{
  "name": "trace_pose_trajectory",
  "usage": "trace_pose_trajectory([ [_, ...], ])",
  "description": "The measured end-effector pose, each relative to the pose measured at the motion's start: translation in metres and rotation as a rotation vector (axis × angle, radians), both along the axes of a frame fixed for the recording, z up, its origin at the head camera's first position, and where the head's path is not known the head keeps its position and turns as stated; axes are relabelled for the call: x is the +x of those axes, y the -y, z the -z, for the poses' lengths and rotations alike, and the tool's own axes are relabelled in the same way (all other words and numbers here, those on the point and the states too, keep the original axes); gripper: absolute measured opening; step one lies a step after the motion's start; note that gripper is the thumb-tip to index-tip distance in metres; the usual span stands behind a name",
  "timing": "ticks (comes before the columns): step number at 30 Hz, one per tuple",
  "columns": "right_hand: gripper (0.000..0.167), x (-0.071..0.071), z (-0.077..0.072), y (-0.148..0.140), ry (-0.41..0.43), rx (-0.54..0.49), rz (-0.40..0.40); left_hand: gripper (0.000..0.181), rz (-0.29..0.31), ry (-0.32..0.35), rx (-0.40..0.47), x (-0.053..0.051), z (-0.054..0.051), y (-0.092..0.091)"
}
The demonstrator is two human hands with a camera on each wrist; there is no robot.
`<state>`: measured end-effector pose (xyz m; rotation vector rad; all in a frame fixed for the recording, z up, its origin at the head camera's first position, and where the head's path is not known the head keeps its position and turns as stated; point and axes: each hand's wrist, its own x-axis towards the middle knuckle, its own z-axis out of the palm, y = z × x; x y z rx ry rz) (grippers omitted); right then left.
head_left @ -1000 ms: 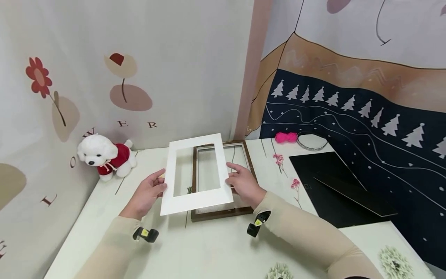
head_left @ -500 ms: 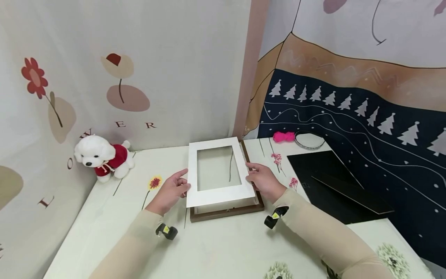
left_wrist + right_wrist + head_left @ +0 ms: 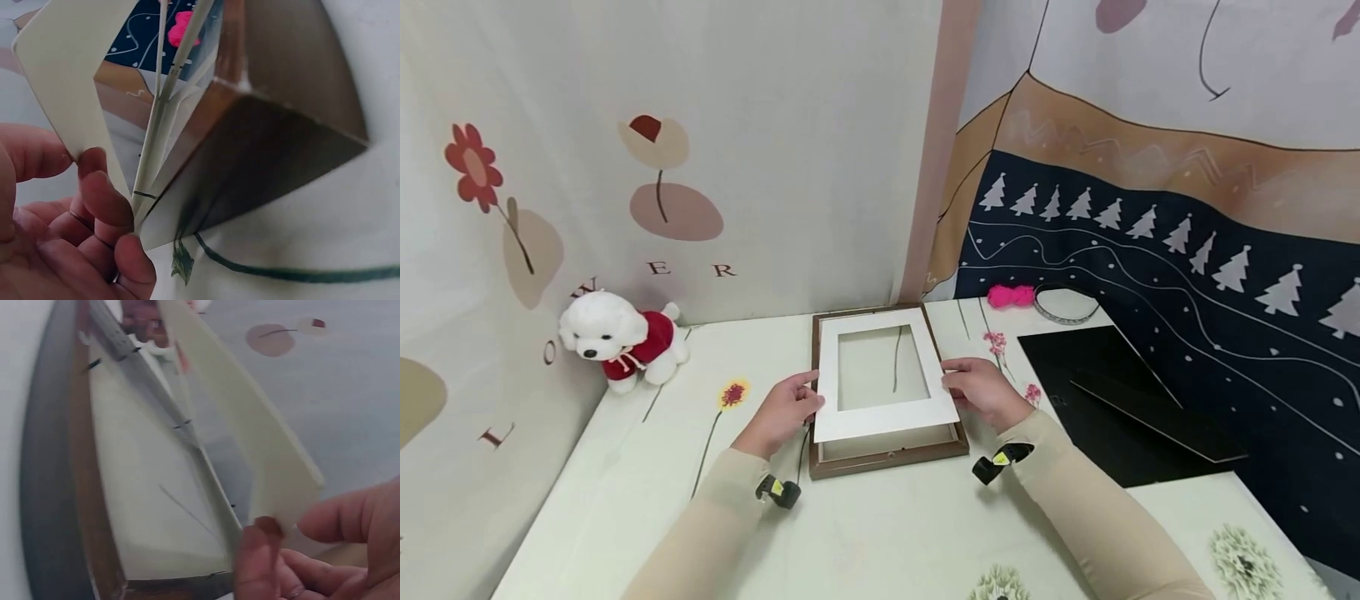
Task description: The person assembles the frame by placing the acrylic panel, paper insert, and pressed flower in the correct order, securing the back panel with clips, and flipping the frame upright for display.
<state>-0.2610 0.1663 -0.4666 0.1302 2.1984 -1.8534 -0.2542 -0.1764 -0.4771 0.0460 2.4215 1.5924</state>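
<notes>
A white picture mat (image 3: 886,421) with a rectangular window is held tilted over a brown picture frame (image 3: 891,458). My left hand (image 3: 781,412) pinches the mat's left edge between thumb and fingers; the left wrist view shows the mat (image 3: 72,75) above the frame's corner (image 3: 294,156). On the other side, my right hand (image 3: 988,393) pinches the right edge, and in the right wrist view the mat (image 3: 244,412) stands at an angle to the frame (image 3: 87,487). The frame lies flat on the table, and its inside shows through the window.
A black backing board (image 3: 1075,375) with a stand leg (image 3: 1157,417) lies to the right. Behind it are a pink bow (image 3: 1011,296) and a grey band (image 3: 1066,307). A white plush dog (image 3: 625,333) in red sits at the back left against the curtain.
Both hands have carried the mat rightward and lowered it, from left of the frame to directly over it. The mat's far end now lies within the frame's outline.
</notes>
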Motion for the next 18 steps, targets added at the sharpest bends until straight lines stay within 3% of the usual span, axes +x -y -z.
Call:
trace_pose_trajectory([
  [3, 0.048, 0.0013, -0.0024, -0.0006, 0.004, 0.002, -0.022, 0.060, -0.015, 0.009, 0.010, 0.0012, 0.0030, 0.0005],
  [8, 0.047, 0.0033, -0.0057, -0.0016, 0.024, -0.023, -0.019, 0.058, 0.009, -0.005, 0.051, 0.0030, 0.0068, 0.0023],
  [18, 0.051, 0.0063, -0.0050, -0.0050, 0.021, -0.038, -0.051, 0.059, 0.044, -0.008, 0.087, 0.0080, 0.0058, 0.0074],
])
